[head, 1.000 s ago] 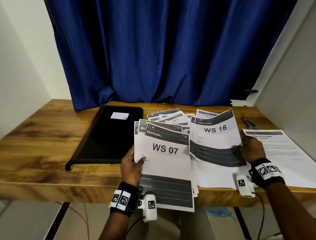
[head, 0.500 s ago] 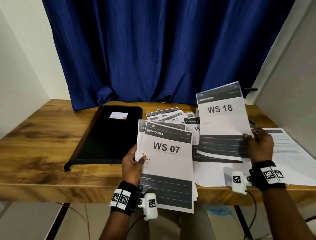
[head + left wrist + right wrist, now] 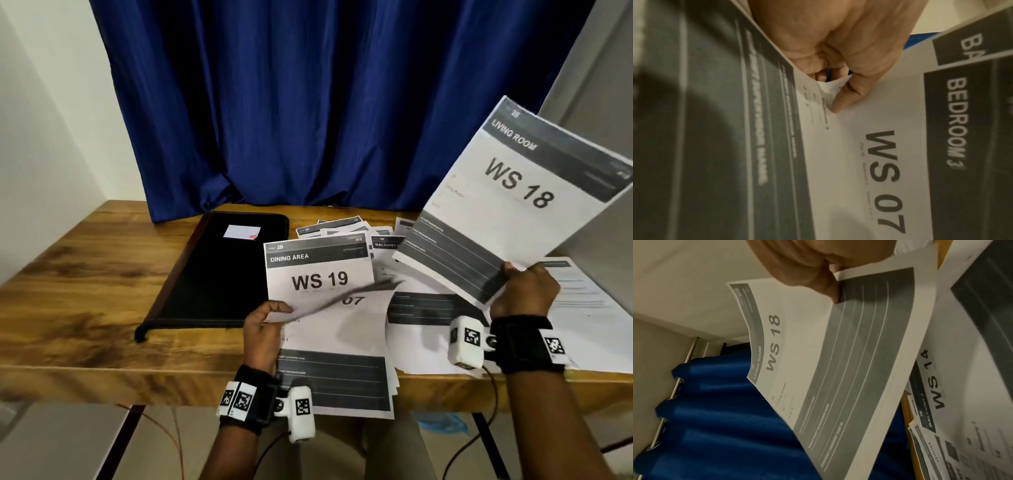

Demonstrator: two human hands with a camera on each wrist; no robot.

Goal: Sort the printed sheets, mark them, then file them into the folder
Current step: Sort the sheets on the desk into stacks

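sorting step, marking and filing not begun. our right hand [image 3: 524,294] pinches the ws 18 sheet [image 3: 507,192] by its near edge, lifted clear at the right; our left hand [image 3: 262,325] pinches the near-left edge of the ws 19 sheet [image 3: 318,274] over the ws 07 sheet [image 3: 885,178]. we judge the next move calls for ordering ws 18 against ws 19. the pile overhangs the table [image 3: 85,274] near edge; the closed folder [image 3: 219,274] lies left, open wood beyond.
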